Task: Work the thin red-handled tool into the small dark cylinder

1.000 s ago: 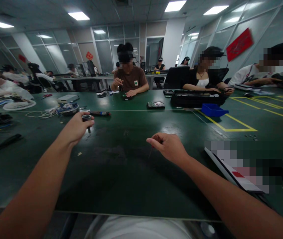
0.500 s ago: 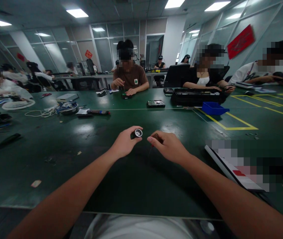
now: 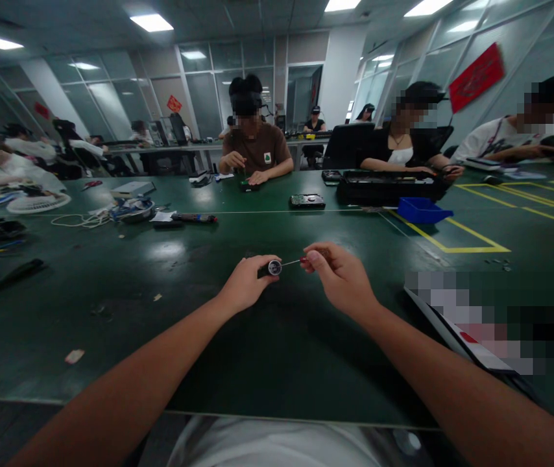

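"As the feed reaches me here, I have both forearms slanting in from the lower corners, converging over the green table (image 3: 238, 363)."

"How is your left hand (image 3: 244, 285) posed?"

"Turned inward, wrist roughly in line with the forearm. The thumb and forefinger pinch a small dark round part (image 3: 274, 267) from either side, its silver-rimmed opening facing me. I can't tell how the other fingers sit; they're behind."

"And the right?"

"My right hand (image 3: 342, 279) is level with it, a little apart, knuckles up and outward. Thumb and forefinger pinch a screwdriver (image 3: 303, 260) near its red collar, while the remaining fingers look curled around the brownish handle."

"Where does the shaft point?"

"Left, across the gap, nearly level, dipping slightly to the round part's rim. From this angle I can't say whether the tip touches."

"Anything close by?"

"Well beyond the hands, a circuit-board unit (image 3: 307, 201) lies flat on the table, and a blue tray (image 3: 423, 211) sits farther right. Across from me, a co-worker in a brown shirt (image 3: 274, 152) bends over another small piece."
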A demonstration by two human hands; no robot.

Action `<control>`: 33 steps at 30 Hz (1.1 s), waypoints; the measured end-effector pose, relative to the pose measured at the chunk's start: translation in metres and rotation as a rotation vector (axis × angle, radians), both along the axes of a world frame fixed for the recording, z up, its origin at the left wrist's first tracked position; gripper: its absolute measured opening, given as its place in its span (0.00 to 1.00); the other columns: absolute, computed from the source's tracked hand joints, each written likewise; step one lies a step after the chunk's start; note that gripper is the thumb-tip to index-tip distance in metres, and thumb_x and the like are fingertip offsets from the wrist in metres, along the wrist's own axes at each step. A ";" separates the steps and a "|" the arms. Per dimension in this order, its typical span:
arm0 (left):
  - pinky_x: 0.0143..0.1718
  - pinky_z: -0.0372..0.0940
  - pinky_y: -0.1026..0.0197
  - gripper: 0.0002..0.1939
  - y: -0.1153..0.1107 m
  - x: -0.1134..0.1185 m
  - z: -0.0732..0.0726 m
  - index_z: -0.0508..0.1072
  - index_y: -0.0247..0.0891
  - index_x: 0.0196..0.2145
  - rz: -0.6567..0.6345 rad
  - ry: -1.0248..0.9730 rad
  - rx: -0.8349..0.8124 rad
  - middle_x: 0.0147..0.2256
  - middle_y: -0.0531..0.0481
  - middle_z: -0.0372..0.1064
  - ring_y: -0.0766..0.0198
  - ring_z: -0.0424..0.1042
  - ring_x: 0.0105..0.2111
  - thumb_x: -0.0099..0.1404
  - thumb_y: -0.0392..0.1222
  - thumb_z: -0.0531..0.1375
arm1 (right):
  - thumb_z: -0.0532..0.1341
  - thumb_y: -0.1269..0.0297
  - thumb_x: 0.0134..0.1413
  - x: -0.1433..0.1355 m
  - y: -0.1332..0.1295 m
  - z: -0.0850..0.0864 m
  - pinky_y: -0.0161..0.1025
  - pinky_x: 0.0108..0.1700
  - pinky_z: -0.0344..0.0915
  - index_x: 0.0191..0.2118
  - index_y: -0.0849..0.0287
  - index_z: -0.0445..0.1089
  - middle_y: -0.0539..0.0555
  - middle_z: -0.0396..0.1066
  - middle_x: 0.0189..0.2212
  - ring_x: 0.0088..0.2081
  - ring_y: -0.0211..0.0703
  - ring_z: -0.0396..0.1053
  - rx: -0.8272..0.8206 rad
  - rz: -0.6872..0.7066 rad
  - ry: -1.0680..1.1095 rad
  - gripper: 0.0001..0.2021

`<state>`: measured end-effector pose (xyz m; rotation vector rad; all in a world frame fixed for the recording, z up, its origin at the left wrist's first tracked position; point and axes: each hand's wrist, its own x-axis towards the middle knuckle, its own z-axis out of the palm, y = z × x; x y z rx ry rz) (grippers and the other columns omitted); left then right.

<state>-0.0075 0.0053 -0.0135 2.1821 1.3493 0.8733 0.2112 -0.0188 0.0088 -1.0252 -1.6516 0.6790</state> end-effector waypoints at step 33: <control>0.65 0.47 0.33 0.19 -0.004 -0.001 0.002 0.74 0.47 0.54 0.025 0.114 0.040 0.52 0.48 0.74 0.50 0.69 0.55 0.65 0.41 0.65 | 0.54 0.60 0.66 0.002 -0.003 0.005 0.41 0.33 0.63 0.49 0.56 0.67 0.54 0.75 0.33 0.32 0.45 0.72 0.078 -0.064 -0.291 0.11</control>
